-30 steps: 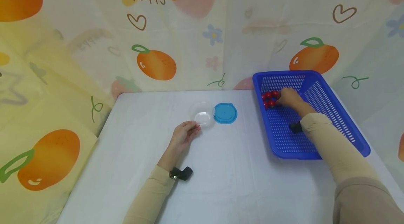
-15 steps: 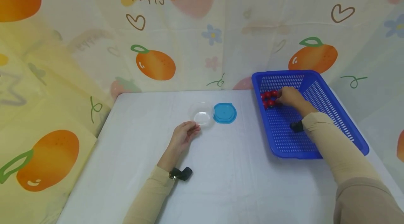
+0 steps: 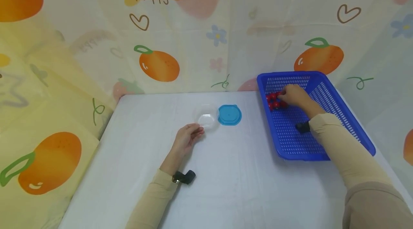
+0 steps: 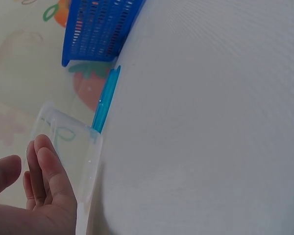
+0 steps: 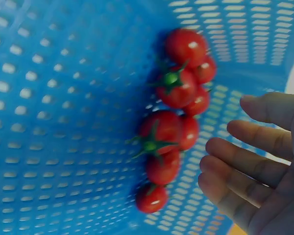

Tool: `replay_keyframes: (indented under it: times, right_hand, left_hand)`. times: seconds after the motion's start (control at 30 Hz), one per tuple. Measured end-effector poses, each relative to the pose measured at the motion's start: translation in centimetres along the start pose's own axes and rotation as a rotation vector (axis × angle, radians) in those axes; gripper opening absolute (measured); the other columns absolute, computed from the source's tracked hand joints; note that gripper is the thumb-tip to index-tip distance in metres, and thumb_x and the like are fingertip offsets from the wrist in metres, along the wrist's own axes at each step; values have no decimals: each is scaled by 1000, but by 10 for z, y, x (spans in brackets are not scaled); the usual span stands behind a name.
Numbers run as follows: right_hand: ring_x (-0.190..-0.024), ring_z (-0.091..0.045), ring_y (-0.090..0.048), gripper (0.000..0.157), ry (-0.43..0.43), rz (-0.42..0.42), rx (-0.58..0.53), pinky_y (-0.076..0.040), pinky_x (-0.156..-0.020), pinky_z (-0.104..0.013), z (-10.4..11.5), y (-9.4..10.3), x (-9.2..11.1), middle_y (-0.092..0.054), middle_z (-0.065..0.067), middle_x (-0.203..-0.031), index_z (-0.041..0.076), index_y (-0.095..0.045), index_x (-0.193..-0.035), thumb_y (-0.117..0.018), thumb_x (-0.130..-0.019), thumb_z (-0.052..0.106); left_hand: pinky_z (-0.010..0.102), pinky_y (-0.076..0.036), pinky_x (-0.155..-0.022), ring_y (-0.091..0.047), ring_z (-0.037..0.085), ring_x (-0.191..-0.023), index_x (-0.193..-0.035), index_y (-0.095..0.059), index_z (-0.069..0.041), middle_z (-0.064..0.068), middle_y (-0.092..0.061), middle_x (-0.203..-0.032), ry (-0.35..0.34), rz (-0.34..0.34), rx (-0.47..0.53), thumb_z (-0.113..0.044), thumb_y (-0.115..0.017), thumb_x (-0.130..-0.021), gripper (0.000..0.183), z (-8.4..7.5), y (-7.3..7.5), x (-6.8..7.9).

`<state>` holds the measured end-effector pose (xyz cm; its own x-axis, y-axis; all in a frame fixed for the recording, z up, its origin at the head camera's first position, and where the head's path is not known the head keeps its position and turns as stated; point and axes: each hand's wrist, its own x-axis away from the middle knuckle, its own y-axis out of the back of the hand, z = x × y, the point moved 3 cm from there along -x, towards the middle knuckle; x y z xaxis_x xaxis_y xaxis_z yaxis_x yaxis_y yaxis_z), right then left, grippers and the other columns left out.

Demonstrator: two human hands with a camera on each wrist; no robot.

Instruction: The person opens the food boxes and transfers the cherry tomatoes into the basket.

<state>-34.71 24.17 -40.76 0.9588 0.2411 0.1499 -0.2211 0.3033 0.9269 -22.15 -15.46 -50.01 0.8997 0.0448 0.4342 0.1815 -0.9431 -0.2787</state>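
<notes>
In the head view my left hand (image 3: 188,139) is at the near side of a clear plastic container (image 3: 207,118). Its fingers lie against the container wall in the left wrist view, with the thumb held apart. A blue lid (image 3: 229,115) lies just right of the container. Over on the right, my right hand (image 3: 295,96) is inside a blue basket (image 3: 280,150). The right wrist view shows that hand's fingers (image 5: 245,161) spread and holding nothing, beside several red cherry tomatoes (image 5: 161,129), some with green stems.
A white cloth covers the table (image 3: 145,114). Patterned curtains (image 3: 193,35) stand behind it and at the sides. The basket's raised perforated walls surround the tomatoes. A black camera (image 3: 185,177) is strapped to the left wrist.
My right hand has lifted slightly and shifted a little left over the tomatoes, its fingers coming away from them. The left hand and container stay in place.
</notes>
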Motion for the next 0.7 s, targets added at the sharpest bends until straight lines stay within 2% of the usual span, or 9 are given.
replay_keyframes:
  times: [0.2,0.3,0.5,0.7]
  right_hand:
    - [-90,-38,-64,33,54,-21,12,-53,-84,-54,18,15,8,-68,-28,-100,-11,-65,-108,-60,-94,18]
    - [-94,-39,-63,33,66,-22,5,-52,-87,-55,23,23,16,-68,-28,-102,-10,-65,-109,-60,-94,19]
    - [-98,-39,-62,35,83,-38,-10,-52,-88,-56,29,36,36,-68,-27,-105,-8,-65,-112,-61,-94,22]
    - [-108,-45,-58,38,110,-64,-6,-49,-93,-59,33,44,57,-64,-31,-114,-9,-62,-118,-61,-95,21]
  left_hand:
    - [20,-59,-77,-70,10,-79,-123,-50,5,1,-70,-84,-6,9,6,-11,-54,-98,30,-6,5,3]
    - [19,-58,-77,-70,10,-79,-121,-50,4,1,-69,-85,-33,-7,-34,-13,-54,-98,28,-11,8,5]
    - [21,-59,-77,-69,10,-77,-109,-54,0,7,-71,-89,-172,-51,-283,-14,-55,-98,18,-25,10,12]
    - [28,-58,-87,-69,14,-88,-109,-57,-1,18,-71,-106,-270,-59,-485,-17,-56,-98,20,-37,8,25]
